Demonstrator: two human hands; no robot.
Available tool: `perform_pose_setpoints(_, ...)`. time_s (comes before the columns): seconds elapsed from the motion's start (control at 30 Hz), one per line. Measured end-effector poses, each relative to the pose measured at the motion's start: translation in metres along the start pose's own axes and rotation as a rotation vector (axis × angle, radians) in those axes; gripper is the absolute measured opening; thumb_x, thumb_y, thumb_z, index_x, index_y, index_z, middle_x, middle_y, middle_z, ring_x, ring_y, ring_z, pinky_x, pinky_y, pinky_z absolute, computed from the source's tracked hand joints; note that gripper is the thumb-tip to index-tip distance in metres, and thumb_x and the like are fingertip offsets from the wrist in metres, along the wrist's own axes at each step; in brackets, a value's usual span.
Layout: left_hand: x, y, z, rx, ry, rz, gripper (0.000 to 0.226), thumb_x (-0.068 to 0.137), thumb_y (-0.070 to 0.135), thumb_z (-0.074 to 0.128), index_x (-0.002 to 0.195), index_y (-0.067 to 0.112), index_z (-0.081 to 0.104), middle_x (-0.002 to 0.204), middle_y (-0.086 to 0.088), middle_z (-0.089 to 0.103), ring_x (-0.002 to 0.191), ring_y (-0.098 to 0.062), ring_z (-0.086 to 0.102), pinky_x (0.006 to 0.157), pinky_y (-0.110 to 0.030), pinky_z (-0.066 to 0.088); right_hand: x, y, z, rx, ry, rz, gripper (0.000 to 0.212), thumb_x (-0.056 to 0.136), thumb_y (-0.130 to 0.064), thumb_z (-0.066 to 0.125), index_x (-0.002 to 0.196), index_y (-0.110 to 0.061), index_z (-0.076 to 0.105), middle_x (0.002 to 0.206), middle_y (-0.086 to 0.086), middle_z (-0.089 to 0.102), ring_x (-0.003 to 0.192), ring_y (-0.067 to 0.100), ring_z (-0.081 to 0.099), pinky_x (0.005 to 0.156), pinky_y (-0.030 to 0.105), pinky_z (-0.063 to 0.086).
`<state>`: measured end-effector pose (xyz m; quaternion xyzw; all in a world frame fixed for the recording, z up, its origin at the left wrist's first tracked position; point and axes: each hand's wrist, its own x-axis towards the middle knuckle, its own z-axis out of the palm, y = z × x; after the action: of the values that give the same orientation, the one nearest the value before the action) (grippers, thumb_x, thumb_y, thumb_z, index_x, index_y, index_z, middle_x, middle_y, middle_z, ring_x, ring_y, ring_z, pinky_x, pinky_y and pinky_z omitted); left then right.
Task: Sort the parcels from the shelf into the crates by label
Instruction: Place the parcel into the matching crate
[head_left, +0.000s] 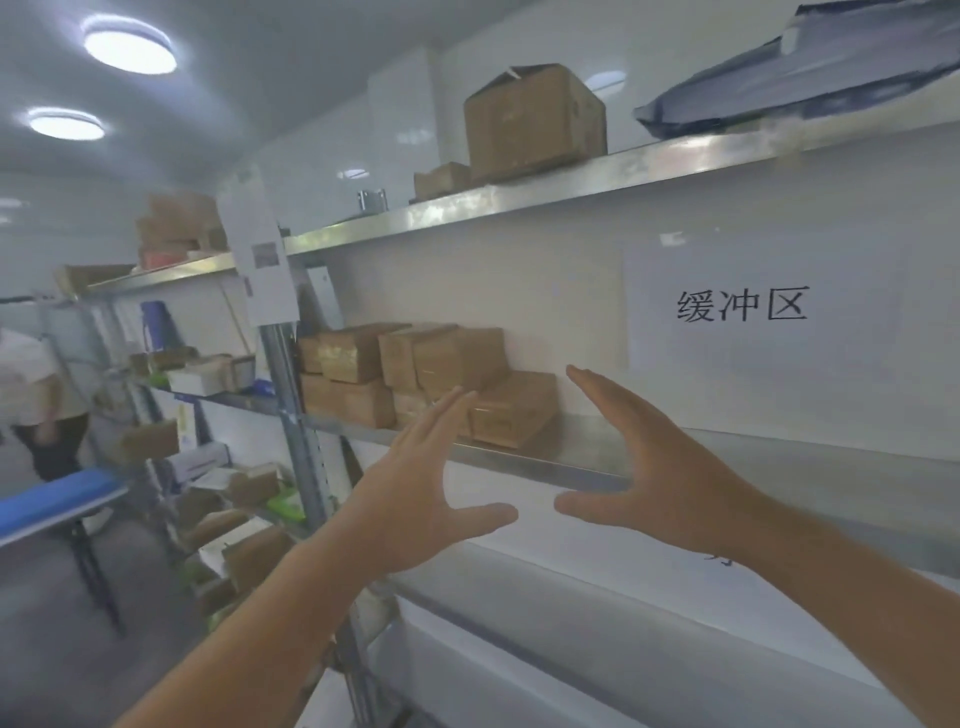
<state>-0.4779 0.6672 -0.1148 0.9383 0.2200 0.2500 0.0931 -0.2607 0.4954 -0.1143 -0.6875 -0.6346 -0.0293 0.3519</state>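
Several brown cardboard parcels (431, 379) are stacked at the left end of the middle metal shelf (530, 465). My left hand (431, 483) and my right hand (654, 467) are raised in front of that shelf, palms facing each other, fingers straight and thumbs spread. Both hands are empty and hang just short of the nearest parcel (511, 410), touching nothing. No crates are in view.
The top shelf (571, 189) carries a large cardboard box (535, 119), a small box (441, 179) and a dark blue bag (800, 73). A paper sign (743, 306) hangs on the wall. Cluttered racks (208, 395), a blue table (57, 499) and a person (31, 395) stand left.
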Motion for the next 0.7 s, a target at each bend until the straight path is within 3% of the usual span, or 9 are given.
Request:
perform_pose_setpoints(0.23, 0.092, -0.076, 0.031, -0.037, -0.059, -0.118, 0.111, 0.075, 0.085, 0.065, 0.16, 0.051, 0.004, 0.169, 0.022, 0.016, 0.154, -0.008, 0.022, 0.12, -0.037, 0.027, 0.108, 0.072, 0.035, 0.049, -0.021, 0.02, 0.113, 0.063, -0.084, 0.073, 0.152, -0.071, 0.005, 0.166, -0.037, 0.011, 0.154, -0.01, 0.013, 0.127, 0.041, 0.028)
perform_pose_setpoints(0.4, 0.147, -0.117, 0.062, -0.113, -0.104, -0.172, 0.107, 0.077, 0.08, 0.069, 0.161, 0.05, 0.009, 0.168, 0.018, 0.024, 0.154, -0.011, 0.024, 0.117, -0.032, 0.027, 0.167, 0.118, 0.065, 0.068, -0.083, 0.103, 0.113, 0.063, -0.086, 0.072, 0.155, -0.065, 0.009, 0.168, -0.031, 0.014, 0.155, -0.002, 0.018, 0.126, 0.043, 0.029)
perform_pose_setpoints(0.53, 0.171, -0.137, 0.089, -0.261, -0.109, -0.168, 0.104, 0.075, 0.08, 0.067, 0.16, 0.046, 0.018, 0.165, 0.018, 0.031, 0.155, -0.012, 0.026, 0.128, -0.046, 0.023, 0.194, 0.139, 0.09, 0.068, -0.104, 0.219, 0.119, 0.06, -0.097, 0.063, 0.16, -0.057, 0.01, 0.17, -0.025, 0.016, 0.156, 0.006, 0.023, 0.126, 0.046, 0.03)
perform_pose_setpoints(0.6, 0.179, -0.143, 0.098, -0.318, -0.066, -0.171, 0.103, 0.073, 0.085, 0.059, 0.16, 0.041, 0.025, 0.161, 0.016, 0.037, 0.148, -0.01, 0.036, 0.125, -0.046, 0.03, 0.202, 0.143, 0.102, 0.129, -0.089, 0.325, 0.124, 0.058, -0.105, 0.051, 0.162, -0.051, 0.013, 0.169, -0.019, 0.026, 0.154, 0.012, 0.031, 0.125, 0.048, 0.032)
perform_pose_setpoints(0.7, 0.189, -0.147, 0.104, -0.439, -0.008, -0.221, 0.093, 0.078, 0.083, 0.049, 0.159, 0.038, 0.034, 0.152, 0.012, 0.049, 0.136, -0.012, 0.051, 0.117, -0.043, 0.042, 0.213, 0.149, 0.115, 0.167, 0.0, 0.494, 0.123, 0.056, -0.111, 0.031, 0.156, -0.04, 0.043, 0.149, -0.008, 0.057, 0.135, 0.019, 0.054, 0.116, 0.047, 0.041)
